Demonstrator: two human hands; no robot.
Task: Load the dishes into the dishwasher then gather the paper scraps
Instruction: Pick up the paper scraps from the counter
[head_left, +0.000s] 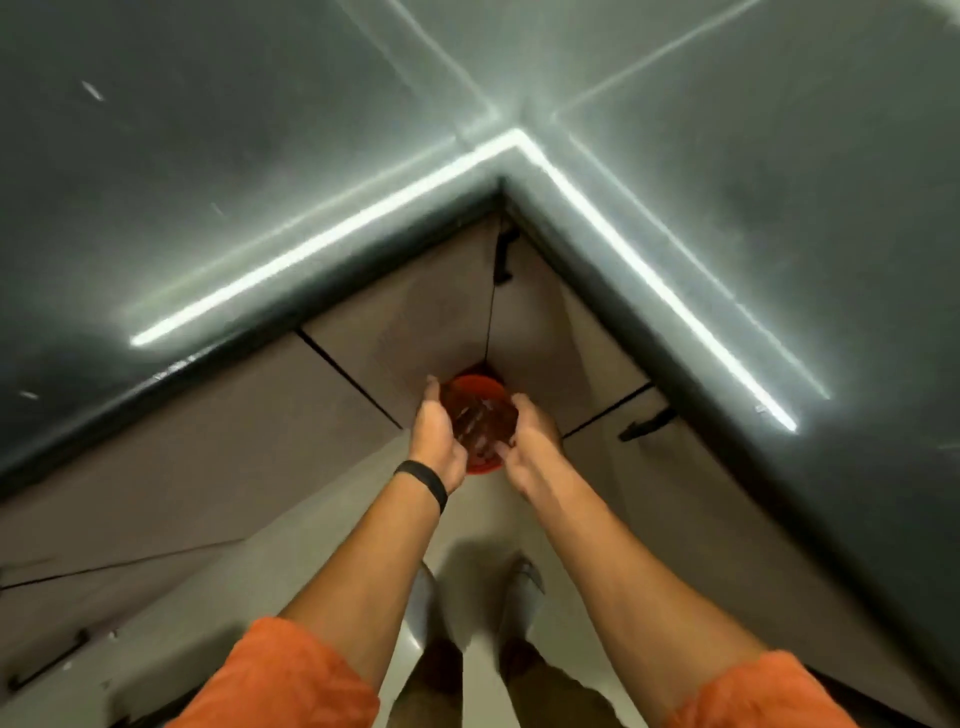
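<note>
Small round orange-red plastic bin (475, 383) stood on the pale tiled floor (332, 525), tucked into the inner corner below the L-shaped tabletop (208, 182). Pale paper scraps (480, 415) lay inside it, too blurred to count.

Left grip (439, 441) sat at the bin's left rim, fingers fairly straight and apart, palm turned inward. Whether it was touching or just beside the rim could not be told. Right grip (530, 441) sat at the right rim, thumb toward the near edge. Could not tell whether its fingers wrapped the rim or only hovered there.

Handling, as judged:
- Bin looked thin-walled, light and smooth, so slightly slippery. It seemed stiff enough to lift by the rim and not fragile.
- Scraps were near weightless and likely to flutter out if the bin tipped.
- Best hold was opposite sides of the rim, one grip each, bin kept level.

Materials:
- Tabletop was dark grey, glossy and stone-like, streaked with reflected strip light.
- Cabinet doors (395, 312) were matte taupe and flat, with slim black bar handles (647, 425).
- Black band (422, 480) circled the left wrist.
- Orange sleeves (280, 675) ended near the elbows.
- No dishes or dishwasher in view.
</note>
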